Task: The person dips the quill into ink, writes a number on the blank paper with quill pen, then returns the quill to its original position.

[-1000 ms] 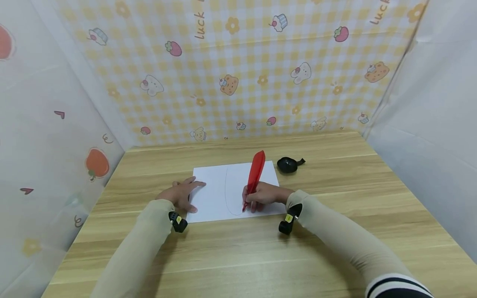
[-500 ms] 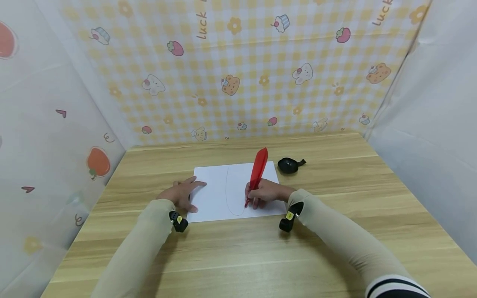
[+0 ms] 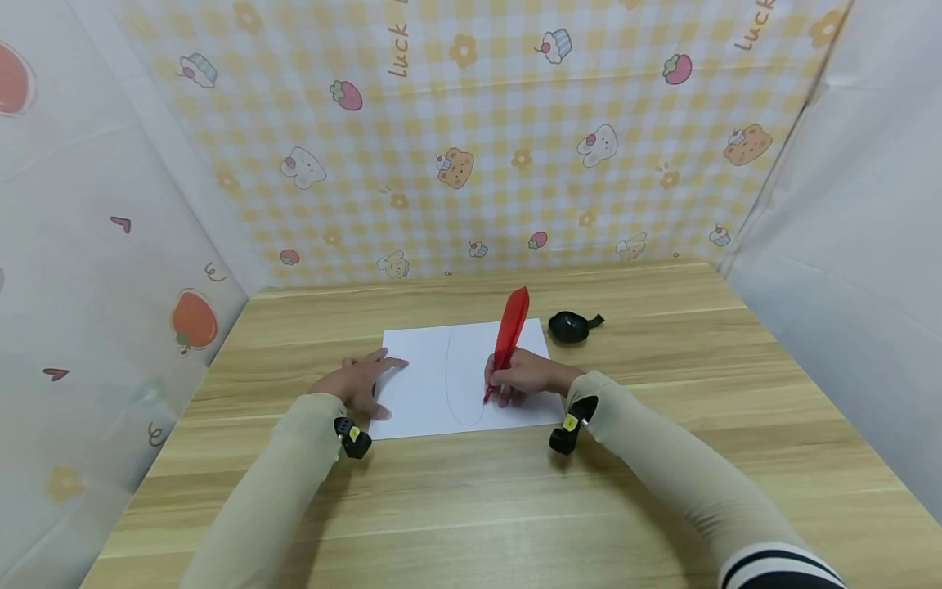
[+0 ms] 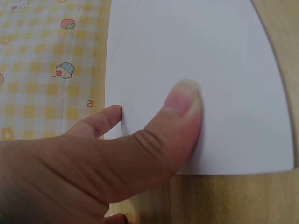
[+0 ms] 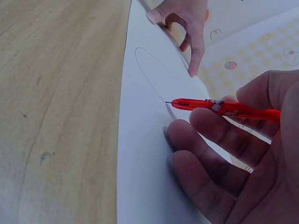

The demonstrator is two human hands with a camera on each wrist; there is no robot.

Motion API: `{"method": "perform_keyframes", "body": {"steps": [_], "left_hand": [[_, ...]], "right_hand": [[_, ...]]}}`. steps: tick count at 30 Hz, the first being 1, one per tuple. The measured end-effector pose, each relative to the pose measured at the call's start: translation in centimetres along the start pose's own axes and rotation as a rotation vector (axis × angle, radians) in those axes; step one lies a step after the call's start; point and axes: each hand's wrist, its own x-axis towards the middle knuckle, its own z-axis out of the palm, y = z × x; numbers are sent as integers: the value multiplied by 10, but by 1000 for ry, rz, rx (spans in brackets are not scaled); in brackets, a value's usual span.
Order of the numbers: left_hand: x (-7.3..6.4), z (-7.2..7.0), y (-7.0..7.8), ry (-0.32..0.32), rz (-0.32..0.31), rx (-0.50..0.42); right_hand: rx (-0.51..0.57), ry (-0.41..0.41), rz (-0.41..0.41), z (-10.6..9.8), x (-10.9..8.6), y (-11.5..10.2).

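Beige sleeves [image 3: 272, 491] reach in over a pale, wood-grained table [image 3: 471, 507], and a small black wrist camera [image 3: 353, 439] sits at each cuff. At the left end of a rectangular sheet of white paper [image 3: 419, 401], I see the left hand [image 3: 356, 384] spread, thumb and fingers well apart, the thumb resting on the sheet. Over the sheet's right half, the right hand [image 3: 528, 374] pinches a translucent red pen with a feather-shaped top [image 3: 511, 327] between thumb and forefinger. The pen leans, feather upward, its fine tip at the end of a thin, dark, U-shaped line [image 3: 446, 384] on the paper. Just beside the far right corner, a rounded black object with a short strap [image 3: 568, 327] lies on the wood; I can't tell what it is. Behind everything hangs a yellow-and-white checked cloth [image 3: 530, 106] printed with cupcakes, strawberries and flowers, with whitish sheeting [image 3: 846, 286] at both sides.
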Motion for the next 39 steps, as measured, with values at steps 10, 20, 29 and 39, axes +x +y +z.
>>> {"method": "perform_keyframes", "body": {"steps": [10,20,29,39], "left_hand": [[-1,0,1,2,6,3],[-1,0,2,9,5,7],[-1,-1,2,-3,6,-3],[-3,-2,3,-6,13,-8]], "right_hand": [[25,30,8,-1,4,1],[55,79,34,-2,11,5],[89,127,48,-1,17,8],[79,172,32,3,19,5]]}}
